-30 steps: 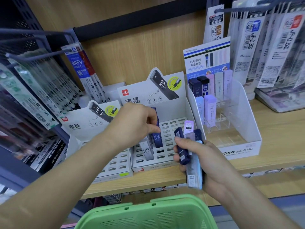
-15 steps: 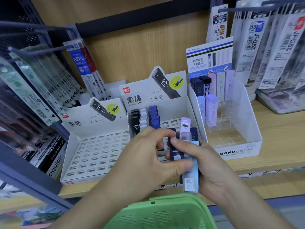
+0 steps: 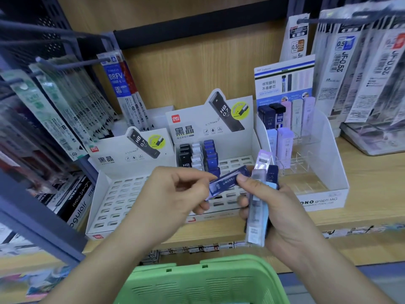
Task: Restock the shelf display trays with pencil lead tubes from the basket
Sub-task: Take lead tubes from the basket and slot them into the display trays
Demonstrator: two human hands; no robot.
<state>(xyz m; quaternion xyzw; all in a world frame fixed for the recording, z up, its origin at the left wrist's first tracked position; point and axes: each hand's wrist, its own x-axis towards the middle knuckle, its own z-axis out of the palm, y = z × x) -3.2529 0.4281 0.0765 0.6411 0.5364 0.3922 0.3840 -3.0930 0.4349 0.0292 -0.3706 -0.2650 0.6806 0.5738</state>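
Head view: left hand [image 3: 175, 194] pinches a navy tube [image 3: 225, 183], right hand [image 3: 287, 216] grips a bunch [image 3: 257, 211]; centre tray [image 3: 197, 119] part-filled, left tray [image 3: 122, 207] unfilled.

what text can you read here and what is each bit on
"HB 0.7", "黑晶", "deli": header of the middle tray
"HB 0.7", "黑晶": header of the left tray
"ONO graph MG": front of the right tray
"HB", "MONO": dark blue tube pinched by the left hand
"0.5": bundle of tubes in the right hand
"BRFV": blue hanging pack
"JF-0.5": hanging refill packs
Barcodes and fine print: too blurred to read
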